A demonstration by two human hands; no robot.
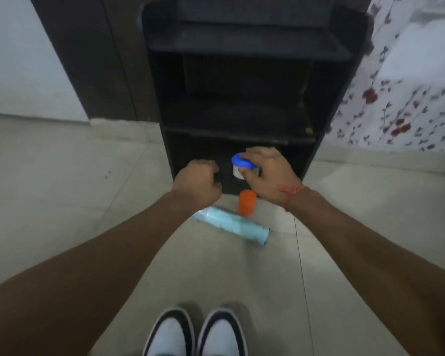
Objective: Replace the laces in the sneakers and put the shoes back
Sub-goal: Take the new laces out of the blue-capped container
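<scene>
Head view: a white jar with a blue lid (242, 164) sits at the mouth of the bottom compartment of a dark shelf unit (244, 42) (contents not discernible). The right hand (265, 169) grips it from above, fingers curled round the lid. The left hand (198, 182) is fisted, holding nothing. An orange container (246, 202) and a pale blue roll (233, 224) lie on the floor (49, 188). The sneakers (194, 335) sit side by side at the bottom edge of the view.

Dim indoor light, soft motion blur throughout; dark shelf unit (244, 80) underexposed; wide-angle bending at edges.
</scene>
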